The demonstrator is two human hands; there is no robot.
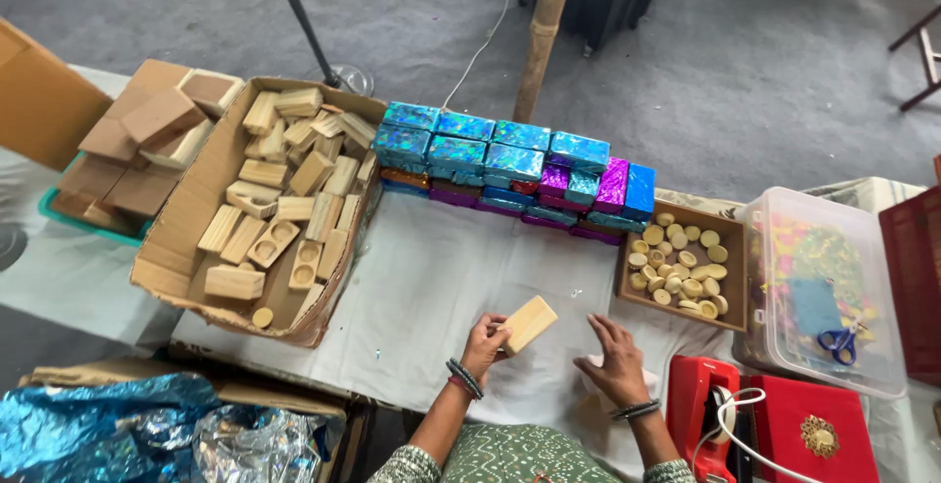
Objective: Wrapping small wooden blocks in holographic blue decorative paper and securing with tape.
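Head view shows the left hand (pixel 483 342) with its grip clamped on a pale, plain rectangular wooden block (pixel 529 322), lifted just above the white cloth-covered table (pixel 441 277), while the right hand (pixel 618 361) rests flat with fingers apart and empty on the cloth beside it. This looks like a bare block just picked for handling, and the next move seems to call for the free hand to come over and steady it. Unwrapped and smooth, the block contrasts with the shiny blue and purple foil-wrapped boxes (pixel 510 165) stacked behind, well apart.
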